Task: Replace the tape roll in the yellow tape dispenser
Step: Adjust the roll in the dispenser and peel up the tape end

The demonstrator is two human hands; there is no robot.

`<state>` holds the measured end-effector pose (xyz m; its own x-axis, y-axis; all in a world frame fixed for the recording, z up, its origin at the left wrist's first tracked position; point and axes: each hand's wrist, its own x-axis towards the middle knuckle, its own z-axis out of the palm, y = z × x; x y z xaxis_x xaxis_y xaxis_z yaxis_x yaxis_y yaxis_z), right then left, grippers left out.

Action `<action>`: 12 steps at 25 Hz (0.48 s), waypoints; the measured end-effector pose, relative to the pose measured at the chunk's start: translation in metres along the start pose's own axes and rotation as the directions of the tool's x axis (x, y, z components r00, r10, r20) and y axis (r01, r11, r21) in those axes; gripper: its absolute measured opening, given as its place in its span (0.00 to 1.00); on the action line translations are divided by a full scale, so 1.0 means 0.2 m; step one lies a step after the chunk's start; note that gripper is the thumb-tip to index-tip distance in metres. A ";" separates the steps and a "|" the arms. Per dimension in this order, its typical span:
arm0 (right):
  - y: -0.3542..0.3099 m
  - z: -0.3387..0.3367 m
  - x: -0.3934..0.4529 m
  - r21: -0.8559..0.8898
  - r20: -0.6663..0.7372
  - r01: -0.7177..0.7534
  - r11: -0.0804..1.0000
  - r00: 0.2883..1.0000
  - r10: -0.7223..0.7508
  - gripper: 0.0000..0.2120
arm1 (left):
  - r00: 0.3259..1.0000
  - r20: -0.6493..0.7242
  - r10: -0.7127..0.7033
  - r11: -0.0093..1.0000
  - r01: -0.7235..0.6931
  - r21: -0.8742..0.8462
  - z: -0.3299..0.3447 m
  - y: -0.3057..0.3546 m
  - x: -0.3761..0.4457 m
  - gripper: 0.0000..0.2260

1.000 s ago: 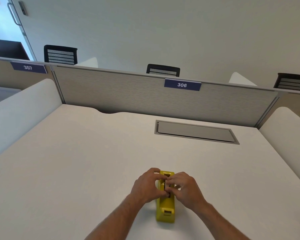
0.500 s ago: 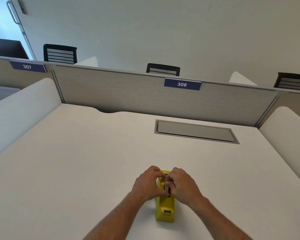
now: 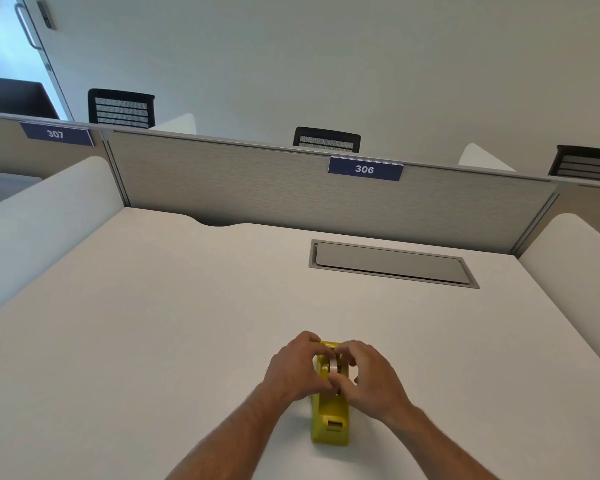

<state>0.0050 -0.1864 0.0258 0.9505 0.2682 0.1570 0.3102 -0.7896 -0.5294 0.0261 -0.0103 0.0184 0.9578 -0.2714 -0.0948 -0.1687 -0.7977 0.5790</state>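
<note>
The yellow tape dispenser (image 3: 330,419) stands on the white desk (image 3: 153,341) near its front edge, cutter end towards me. A tape roll (image 3: 333,364) shows in the dispenser's top slot, between my two hands. My left hand (image 3: 293,370) curls around the dispenser's left side, fingers over the far end. My right hand (image 3: 371,375) comes in from the right, and its fingers and thumb pinch the tape roll. The far half of the dispenser is hidden under my hands.
A grey cable hatch (image 3: 392,263) is set into the desk at the back right. A grey partition (image 3: 291,188) labelled 306 closes the far edge. White rounded side screens (image 3: 42,216) flank the desk. Black chair backs show behind the partition.
My fingers have spread a little over the slot, and the tape roll's rim now shows between my hands. The dispenser has stayed in place.
</note>
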 end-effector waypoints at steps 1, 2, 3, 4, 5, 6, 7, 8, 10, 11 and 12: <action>0.01 0.00 -0.01 0.017 -0.013 0.007 1.000 1.000 -0.006 0.09 | 1.000 0.001 0.000 1.000 0.000 0.001 0.00 0.00 0.00 0.28; 0.01 -0.01 -0.01 0.016 -0.023 0.025 1.000 0.999 -0.025 0.08 | 1.000 0.000 -0.001 1.000 0.001 0.002 0.00 0.00 0.00 0.28; 0.01 -0.01 -0.01 0.001 -0.033 0.041 0.999 0.999 -0.041 0.06 | 1.000 -0.001 -0.002 1.000 0.002 0.004 0.00 0.00 0.00 0.28; 0.01 -0.01 0.00 -0.020 -0.044 0.055 0.998 0.997 -0.056 0.05 | 1.000 -0.001 -0.004 1.000 0.004 0.008 0.00 0.00 0.00 0.27; 0.01 -0.01 0.00 -0.048 -0.053 0.070 0.996 0.996 -0.072 0.04 | 1.000 0.000 -0.005 1.000 0.005 0.012 0.00 0.00 0.00 0.27; 0.00 -0.01 0.00 -0.085 -0.059 0.090 0.992 0.994 -0.095 0.03 | 1.000 0.002 -0.006 1.000 0.006 0.015 0.00 0.00 0.00 0.28; -0.01 -0.01 0.01 -0.132 -0.057 0.118 0.984 0.990 -0.126 0.03 | 1.000 0.004 -0.008 1.000 0.008 0.019 0.00 0.00 0.00 0.28; -0.02 -0.02 0.01 -0.187 -0.052 0.154 0.970 0.985 -0.167 0.03 | 1.000 0.005 -0.009 1.000 0.008 0.024 0.00 0.00 0.00 0.27; -0.04 -0.02 0.01 -0.283 -0.033 0.229 0.932 0.968 -0.248 0.04 | 1.000 0.005 -0.011 0.999 0.010 0.031 0.01 0.00 0.00 0.27; -0.05 -0.03 0.01 -0.312 -0.020 0.255 0.915 0.961 -0.275 0.04 | 1.000 0.004 -0.013 0.999 0.013 0.031 0.01 0.00 0.00 0.27; -0.05 -0.03 0.00 -0.332 -0.005 0.272 0.903 0.957 -0.290 0.04 | 1.000 0.002 -0.014 0.999 0.014 0.030 0.01 0.00 0.01 0.27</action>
<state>0.0031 -0.1818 0.0358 0.8197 0.4831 0.3079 0.5449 -0.8234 -0.1587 0.0268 -0.0113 0.0164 0.9596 -0.2612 -0.1050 -0.1620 -0.8174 0.5528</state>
